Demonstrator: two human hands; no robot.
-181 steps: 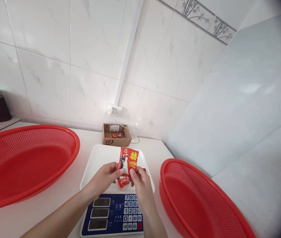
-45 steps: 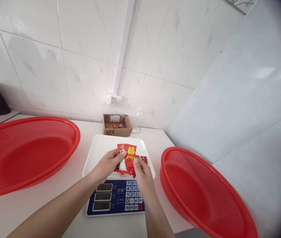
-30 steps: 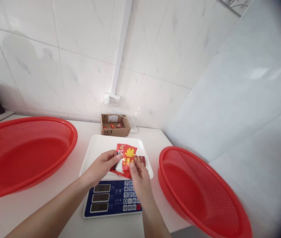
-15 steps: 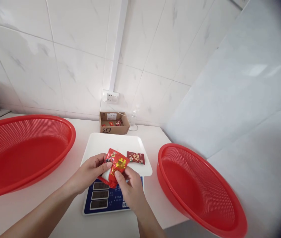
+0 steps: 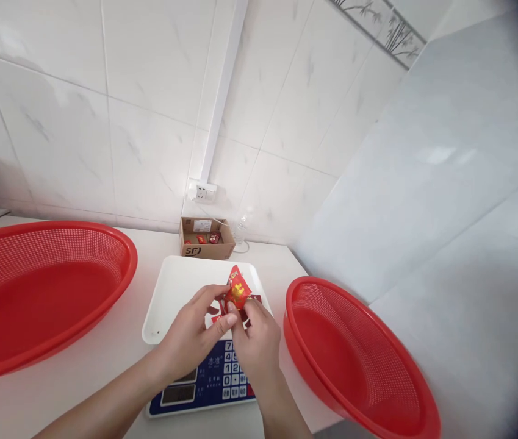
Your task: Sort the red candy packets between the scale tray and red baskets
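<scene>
A red snack packet [image 5: 239,291] with a gold print is pinched between my two hands, above the white pan of a digital scale [image 5: 171,286]. My left hand [image 5: 197,323] grips its left side with thumb and fingers. From the right, my right hand [image 5: 256,332] holds its lower edge. Behind the fingers, a dark red packet [image 5: 257,298] on the pan is mostly covered. Other red wrapper parts show between the hands, but I cannot tell whether they belong to the held packet. The blue keypad panel [image 5: 215,384] of the scale lies below my wrists.
A large red plastic basket [image 5: 121,268] stands at the left, and another red basket [image 5: 304,347] at the right. Behind the scale sits a cardboard box [image 5: 213,250] with a few packets inside. A wall socket [image 5: 204,192] is above it.
Both hands have moved right and slightly up over the pan with the packet, which is now turned more upright. The hands now cover most of the dark red packet. The view has shifted slightly.
</scene>
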